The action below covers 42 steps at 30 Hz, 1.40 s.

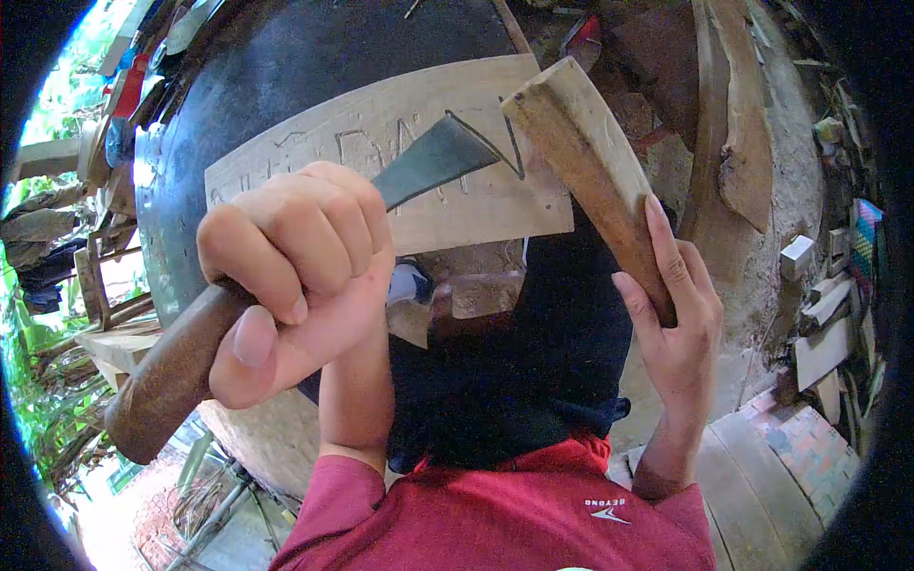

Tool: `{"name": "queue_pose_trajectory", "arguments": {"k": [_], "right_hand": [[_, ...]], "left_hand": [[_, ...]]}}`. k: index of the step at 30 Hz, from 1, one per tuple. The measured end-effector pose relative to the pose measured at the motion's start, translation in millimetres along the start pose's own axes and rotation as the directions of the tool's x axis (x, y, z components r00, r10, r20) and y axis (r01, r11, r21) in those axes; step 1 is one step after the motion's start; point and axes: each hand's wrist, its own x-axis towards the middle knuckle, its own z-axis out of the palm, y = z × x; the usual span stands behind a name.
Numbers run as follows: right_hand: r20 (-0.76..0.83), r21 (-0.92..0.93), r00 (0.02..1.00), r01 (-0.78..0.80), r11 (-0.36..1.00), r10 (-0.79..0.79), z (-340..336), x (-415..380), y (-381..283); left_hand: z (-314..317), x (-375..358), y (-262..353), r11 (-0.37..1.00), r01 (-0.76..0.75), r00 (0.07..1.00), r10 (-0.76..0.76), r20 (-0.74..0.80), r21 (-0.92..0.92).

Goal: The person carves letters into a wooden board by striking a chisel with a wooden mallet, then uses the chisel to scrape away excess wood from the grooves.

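My left hand (305, 257) is closed round the brown handle (167, 376) of a chisel, close to the camera. The chisel's flared grey-green blade (433, 162) points up and right, its edge over a pale wooden board (476, 224). Letter-like grooves are cut into the board, and some are hidden behind my fist and the blade. In my right hand (690, 305) is a thick, slightly curved wooden block (590, 162). My thumb lies on its left side and my fingers on its right. The block's far end overlaps the board's right part.
A dark round surface (276, 57) lies under the board. Long rough planks (743, 124) stand at the right, near several wood offcuts (824, 333). Wooden pieces (119, 347) and greenery are at the left. A foot (409, 281) shows below the board.
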Motion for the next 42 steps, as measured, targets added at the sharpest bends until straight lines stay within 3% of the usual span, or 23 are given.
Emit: {"name": "queue_pose_trajectory", "arguments": {"k": [6,9,24,32,33,35,42], "right_hand": [[0.015,0.014,0.999,-0.029,0.999,0.028,-0.4,-0.9,-0.4],[0.009,0.006,1.000,-0.017,1.000,0.017,0.2,-0.4,-0.5],[0.001,0.009,1.000,-0.009,1.000,0.009,-1.5,-0.9,-4.2],[0.007,0.016,1.000,-0.004,1.000,0.004,-4.8,-1.2,-8.0],[-0.020,0.009,0.998,0.067,0.998,-0.067,-3.5,-2.2,-2.1],[0.013,-0.004,0.997,0.080,0.997,-0.080,-6.3,-3.4,2.3],[0.013,-0.038,0.995,0.104,0.994,-0.103,-10.5,-3.4,0.2]], "left_hand": [[5.0,-0.4,0.6,0.996,0.031,0.999,-0.027,-0.040,0.083],[0.4,2.0,0.2,0.999,0.023,1.000,-0.022,0.020,-0.027],[4.7,-5.1,-3.2,1.000,0.000,0.997,0.001,-0.079,0.011],[3.5,-9.2,-0.1,0.997,0.000,0.992,-0.010,-0.126,-0.081],[0.2,-11.8,-2.7,0.992,-0.020,0.993,0.006,-0.115,-0.121],[3.6,-14.4,-2.2,0.994,-0.013,0.969,-0.014,-0.246,-0.107],[-1.7,-15.9,-12.3,0.985,-0.056,0.972,0.017,-0.232,-0.163]]}}
